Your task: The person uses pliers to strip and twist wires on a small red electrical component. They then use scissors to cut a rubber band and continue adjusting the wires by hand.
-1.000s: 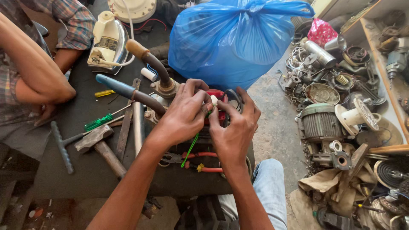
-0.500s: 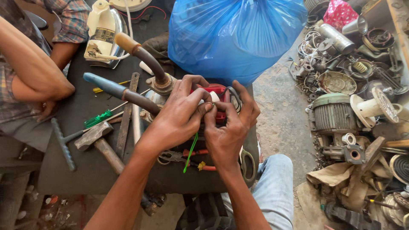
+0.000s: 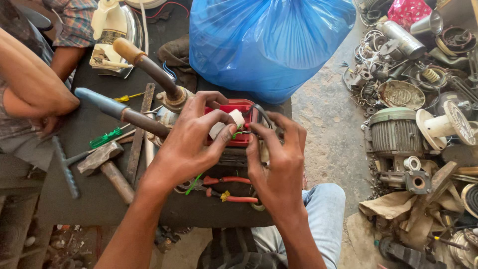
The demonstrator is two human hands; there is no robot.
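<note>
A small red device (image 3: 235,110) with a white part and thin wires lies on the dark workbench (image 3: 89,194). My left hand (image 3: 191,142) curls over it, thumb and fingers pinching the white part and a green wire. My right hand (image 3: 276,159) presses against the device's right side, fingertips pinching the wires beside a black cable. Red-handled pliers (image 3: 226,188) lie just below my hands.
A hammer (image 3: 107,164), green screwdriver (image 3: 104,138), yellow screwdriver (image 3: 127,97), metal file and two soldering-iron handles (image 3: 144,65) lie left of the device. A big blue plastic bag (image 3: 269,42) stands behind. Another person's arms (image 3: 35,89) rest at left. Scrap motors and parts (image 3: 398,132) cover the floor at right.
The view has shifted slightly closer. My fingers keep working at the device's wires; both hands stay in the same place.
</note>
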